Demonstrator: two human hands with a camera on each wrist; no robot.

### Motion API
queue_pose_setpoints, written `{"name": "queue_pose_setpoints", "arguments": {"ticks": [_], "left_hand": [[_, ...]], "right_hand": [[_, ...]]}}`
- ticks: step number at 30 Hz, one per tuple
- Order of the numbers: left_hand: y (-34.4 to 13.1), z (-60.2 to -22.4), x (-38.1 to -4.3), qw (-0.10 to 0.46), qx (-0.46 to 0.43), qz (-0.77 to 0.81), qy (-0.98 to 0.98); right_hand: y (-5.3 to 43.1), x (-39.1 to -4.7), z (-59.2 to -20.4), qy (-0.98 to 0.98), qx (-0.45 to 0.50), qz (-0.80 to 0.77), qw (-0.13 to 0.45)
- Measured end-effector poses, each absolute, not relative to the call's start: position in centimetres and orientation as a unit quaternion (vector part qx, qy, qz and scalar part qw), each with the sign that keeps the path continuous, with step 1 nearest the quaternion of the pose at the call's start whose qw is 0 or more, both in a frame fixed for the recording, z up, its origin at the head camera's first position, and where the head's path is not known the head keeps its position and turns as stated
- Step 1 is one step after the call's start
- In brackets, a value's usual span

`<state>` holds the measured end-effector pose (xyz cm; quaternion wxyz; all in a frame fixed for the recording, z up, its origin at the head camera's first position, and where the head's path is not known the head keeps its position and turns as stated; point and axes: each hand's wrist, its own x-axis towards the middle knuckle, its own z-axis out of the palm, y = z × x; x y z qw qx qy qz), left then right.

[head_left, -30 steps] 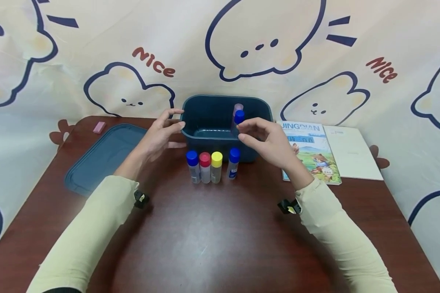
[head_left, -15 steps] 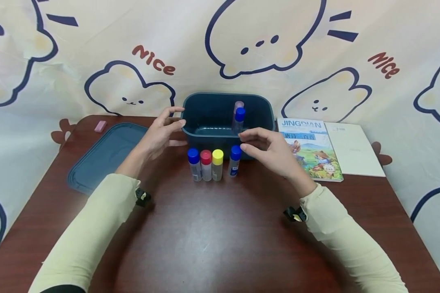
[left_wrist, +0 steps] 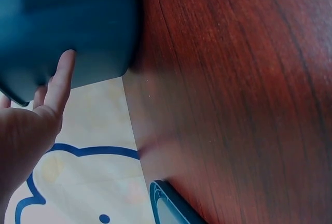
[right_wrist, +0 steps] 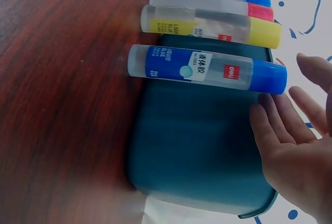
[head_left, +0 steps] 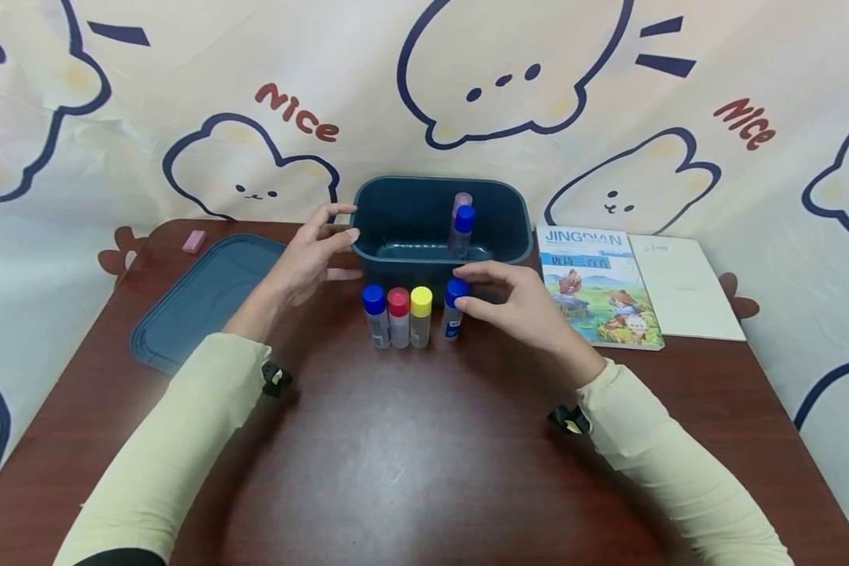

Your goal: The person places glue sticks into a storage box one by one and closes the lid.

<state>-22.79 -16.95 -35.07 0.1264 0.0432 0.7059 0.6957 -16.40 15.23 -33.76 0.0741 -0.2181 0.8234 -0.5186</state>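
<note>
A dark teal bin [head_left: 396,272] stands at the back of the table. My left hand [head_left: 310,261] touches its left side with extended fingers, one of them against the outer wall in the left wrist view. Before the bin, a blue-capped liquid glue bottle [right_wrist: 207,69] stands upright, with my right hand [head_left: 512,305] beside its cap, thumb and fingers apart. Left of it stand three more glue bottles, capped in yellow [head_left: 420,314], red [head_left: 399,316] and blue [head_left: 376,314]. Inside the bin is another blue-capped bottle [head_left: 463,224], with a pale purplish shape behind it.
A teal lid [head_left: 201,299] lies on the left of the table, near a small pink block [head_left: 194,241]. To the bin's right lie an illustrated book [head_left: 601,295] and a pale flat book or board [head_left: 682,291]. A printed curtain hangs behind.
My right hand has moved from the bottle inside the bin down and forward to the blue-capped bottle in front. My left hand stays at the bin's side.
</note>
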Motion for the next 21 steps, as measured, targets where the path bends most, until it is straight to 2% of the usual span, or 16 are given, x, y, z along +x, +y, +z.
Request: {"name": "queue_pose_setpoints", "arguments": {"ticks": [9, 21], "left_hand": [[-17.1, -34.9, -22.7, 0.127, 0.042, 0.696, 0.706], [-17.0, -34.9, -22.7, 0.130, 0.042, 0.692, 0.709]], "right_hand": [[15.0, -16.6, -34.3, 0.831, -0.200, -0.511, 0.091], [14.4, -16.4, -34.9, 0.848, -0.189, -0.492, 0.047]]}}
